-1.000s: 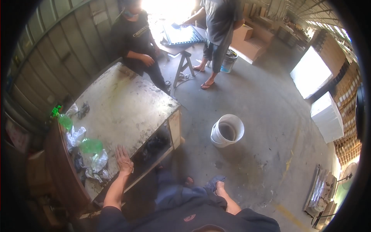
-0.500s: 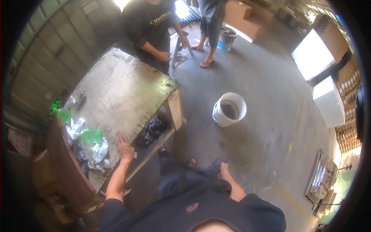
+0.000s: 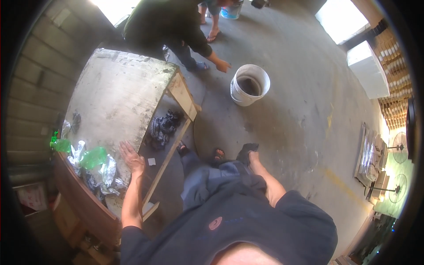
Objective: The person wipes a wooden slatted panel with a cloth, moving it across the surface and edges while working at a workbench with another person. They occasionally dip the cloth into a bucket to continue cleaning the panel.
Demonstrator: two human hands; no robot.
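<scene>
My left hand point(image 3: 131, 158) lies flat on the near edge of a worn, pale wooden table point(image 3: 119, 92), fingers apart and holding nothing. Just left of it are a green plastic bottle point(image 3: 93, 157) and crumpled clear plastic point(image 3: 108, 176). My right hand point(image 3: 252, 158) hangs by my right leg against something dark point(image 3: 245, 150). Its fingers are hidden, so I cannot tell whether it grips that. A white bucket point(image 3: 250, 84) stands on the concrete floor ahead. Another person in a dark top point(image 3: 163, 24) bends over beyond the table, one hand point(image 3: 222, 66) reaching down near the bucket.
Dark cloth point(image 3: 163, 128) is piled on the table's lower shelf. A second green bottle point(image 3: 59, 145) sits at the table's left end. A white box point(image 3: 366, 70), flat stacked sheets point(image 3: 369, 154) and standing fans point(image 3: 399, 148) line the right side. A corrugated wall runs along the left.
The view has tipped down and closer to the table. The person in the dark top has come nearer and now bends toward the bucket. My left hand stays on the table edge.
</scene>
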